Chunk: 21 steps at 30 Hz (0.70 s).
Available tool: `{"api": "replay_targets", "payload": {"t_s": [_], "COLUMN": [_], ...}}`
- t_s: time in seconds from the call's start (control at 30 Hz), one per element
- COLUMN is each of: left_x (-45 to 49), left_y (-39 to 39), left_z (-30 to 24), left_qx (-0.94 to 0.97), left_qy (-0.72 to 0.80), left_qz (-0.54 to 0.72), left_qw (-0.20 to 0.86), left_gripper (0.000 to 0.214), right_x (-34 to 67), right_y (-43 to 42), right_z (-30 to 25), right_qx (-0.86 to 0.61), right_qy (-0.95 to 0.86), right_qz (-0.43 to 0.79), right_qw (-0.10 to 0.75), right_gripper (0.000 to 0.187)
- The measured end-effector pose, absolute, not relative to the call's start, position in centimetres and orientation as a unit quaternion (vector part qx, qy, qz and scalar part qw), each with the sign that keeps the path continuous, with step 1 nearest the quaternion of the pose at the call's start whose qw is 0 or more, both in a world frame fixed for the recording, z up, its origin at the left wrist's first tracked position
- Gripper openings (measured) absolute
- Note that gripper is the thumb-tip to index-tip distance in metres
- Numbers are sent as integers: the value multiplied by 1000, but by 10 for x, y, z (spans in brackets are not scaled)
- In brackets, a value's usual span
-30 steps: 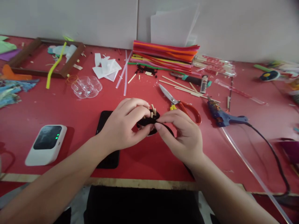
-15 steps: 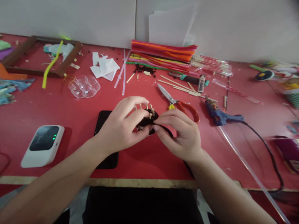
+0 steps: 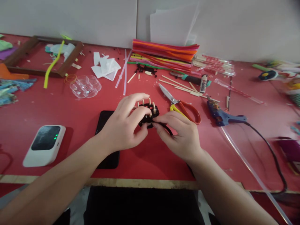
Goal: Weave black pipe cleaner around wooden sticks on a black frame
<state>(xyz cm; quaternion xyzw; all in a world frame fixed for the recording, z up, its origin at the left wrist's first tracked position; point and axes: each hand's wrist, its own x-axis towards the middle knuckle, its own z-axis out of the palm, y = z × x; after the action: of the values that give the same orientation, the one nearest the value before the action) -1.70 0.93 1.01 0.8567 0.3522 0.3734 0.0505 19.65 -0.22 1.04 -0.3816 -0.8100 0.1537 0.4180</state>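
In the head view, a small black piece with short wooden pegs standing upright around it is held above the table. My left hand is closed around its left side, fingers over the pegs and thumb below. Pinched between the thumb and forefinger of my right hand is a thin black strip, possibly a pipe cleaner, lying against the piece's near right edge. A longer part of the strip runs behind my right hand. My fingers hide much of the piece.
Scissors with red and yellow handles lie just beyond my right hand, and a blue glue gun farther right. A black phone is under my left wrist. A white device lies left; pipe cleaners are stacked at the back.
The black piece has tilted slightly, so more of its pegs and dark edge show. My left thumb has drawn back a little to the left. My right hand keeps its pinch.
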Motion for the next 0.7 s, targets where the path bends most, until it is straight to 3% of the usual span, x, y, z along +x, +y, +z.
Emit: {"api": "replay_targets", "payload": {"t_s": [0.7], "left_x": [-17], "left_y": [11], "left_z": [7], "left_qx": [864], "left_qy": [352], "left_qz": [358], "left_qw": [41], "left_gripper": [15], "right_x": [195], "right_y": [-2], "right_z": [2], "right_qx": [-380], "right_qy": [-823], "right_qz": [86], "right_qw": [414], "right_gripper": [17]}}
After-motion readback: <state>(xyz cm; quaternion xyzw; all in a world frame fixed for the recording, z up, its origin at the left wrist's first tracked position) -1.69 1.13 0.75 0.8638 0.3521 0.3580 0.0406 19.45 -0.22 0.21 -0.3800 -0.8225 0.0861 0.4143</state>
